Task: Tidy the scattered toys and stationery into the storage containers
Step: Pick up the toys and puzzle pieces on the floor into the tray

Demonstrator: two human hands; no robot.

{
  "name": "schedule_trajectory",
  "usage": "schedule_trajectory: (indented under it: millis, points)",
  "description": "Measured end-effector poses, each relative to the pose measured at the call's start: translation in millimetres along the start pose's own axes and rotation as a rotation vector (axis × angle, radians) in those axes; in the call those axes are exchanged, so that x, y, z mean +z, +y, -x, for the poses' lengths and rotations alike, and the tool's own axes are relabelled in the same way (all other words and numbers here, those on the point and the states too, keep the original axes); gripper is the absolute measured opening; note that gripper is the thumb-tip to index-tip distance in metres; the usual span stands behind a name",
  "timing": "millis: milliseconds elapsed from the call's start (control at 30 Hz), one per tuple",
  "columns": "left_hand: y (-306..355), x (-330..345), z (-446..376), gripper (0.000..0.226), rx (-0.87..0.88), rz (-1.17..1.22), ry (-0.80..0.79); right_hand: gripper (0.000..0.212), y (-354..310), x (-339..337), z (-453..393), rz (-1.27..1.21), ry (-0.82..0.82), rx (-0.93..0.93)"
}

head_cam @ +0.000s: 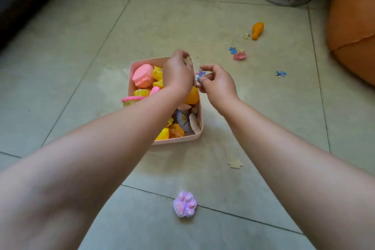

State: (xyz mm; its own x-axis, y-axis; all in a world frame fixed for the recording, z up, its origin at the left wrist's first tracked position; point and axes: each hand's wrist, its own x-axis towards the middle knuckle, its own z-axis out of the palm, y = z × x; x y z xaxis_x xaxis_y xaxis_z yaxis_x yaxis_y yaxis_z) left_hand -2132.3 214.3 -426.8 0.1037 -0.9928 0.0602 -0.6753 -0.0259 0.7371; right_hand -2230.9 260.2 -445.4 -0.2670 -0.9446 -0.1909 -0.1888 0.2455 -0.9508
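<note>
The right hand pinches a blue puzzle piece just beside the pink box's far right corner. The left hand, over the box's far edge, pinches a pale puzzle piece. The box sits on the tiled floor, heaped with pink and yellow toys. A purple paw toy lies nearer; an orange toy, a pink toy and loose puzzle pieces lie farther right.
</note>
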Motion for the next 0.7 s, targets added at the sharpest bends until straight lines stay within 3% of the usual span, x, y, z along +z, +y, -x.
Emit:
schedule_trajectory:
  millis: [133, 300, 533, 700]
  points:
    - [-23, -22, -9, 0.028, -0.02, -0.082, 0.059, 0.043, 1, 4, -15, 0.071, -0.095, -0.007]
    - [-17, -11, -22, 0.026, 0.052, -0.076, 0.069, 0.042, 39, -46, -33, 0.267, 0.117, 0.084]
    - [22, 65, -45, 0.036, 0.22, -0.13, -0.106, 0.046, 86, -131, -67, 0.514, 0.44, 0.177]
    - [36, 137, -63, 0.065, 0.24, -0.298, -0.38, 0.053, 102, -164, -98, 0.631, 0.417, 0.143]
